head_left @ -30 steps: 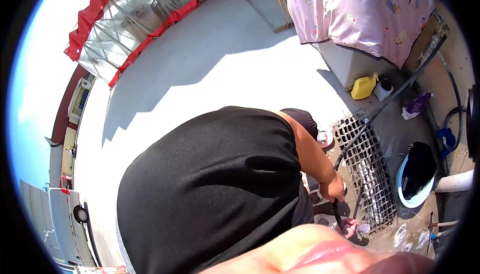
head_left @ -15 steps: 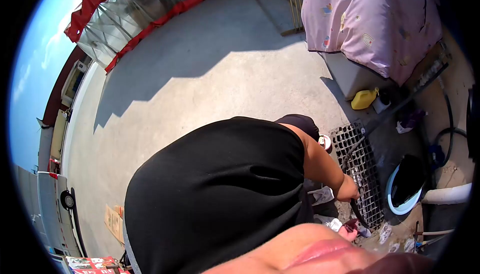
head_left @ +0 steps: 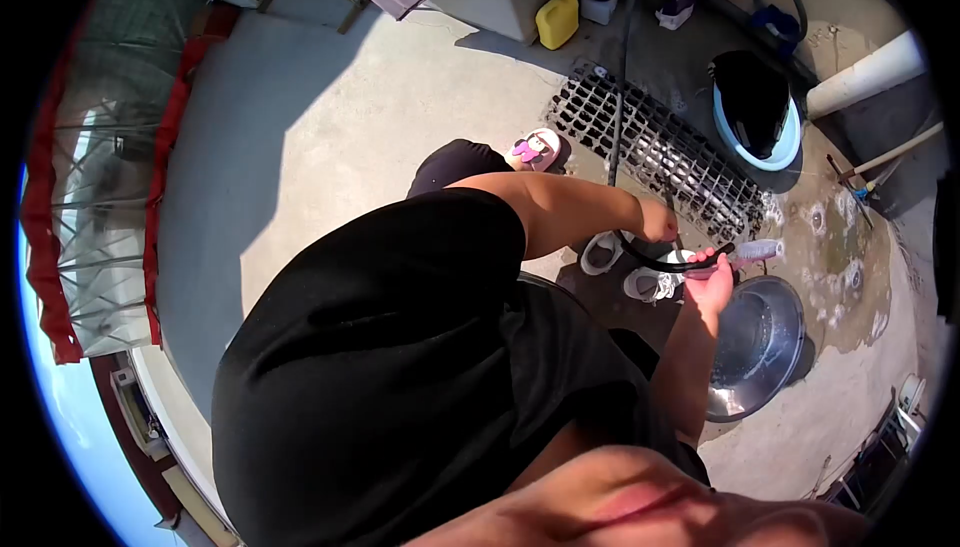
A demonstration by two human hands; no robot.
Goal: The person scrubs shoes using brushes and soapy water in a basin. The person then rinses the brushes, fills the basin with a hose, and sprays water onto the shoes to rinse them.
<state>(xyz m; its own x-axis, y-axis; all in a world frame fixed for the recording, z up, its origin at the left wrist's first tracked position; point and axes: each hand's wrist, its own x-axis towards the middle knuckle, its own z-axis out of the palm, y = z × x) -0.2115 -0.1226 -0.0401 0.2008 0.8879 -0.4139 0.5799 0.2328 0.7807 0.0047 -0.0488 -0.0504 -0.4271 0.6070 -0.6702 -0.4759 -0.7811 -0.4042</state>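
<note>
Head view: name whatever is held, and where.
The right hand holds the black hose near its end, perhaps along with the pinkish item beyond it. Whether the left hand grips anything cannot be told.

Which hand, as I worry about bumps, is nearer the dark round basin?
Right. The right hand, at the black hose, is just beside the rim of the basin; the left hand is farther off, beside the drain grate.

Strong sunlight brightened the concrete [head_left: 335,117] beside a hard-edged shadow [head_left: 225,207]; the black shirt [head_left: 380,347] lost detail, and fisheye distortion bent the blackened edges.
</note>
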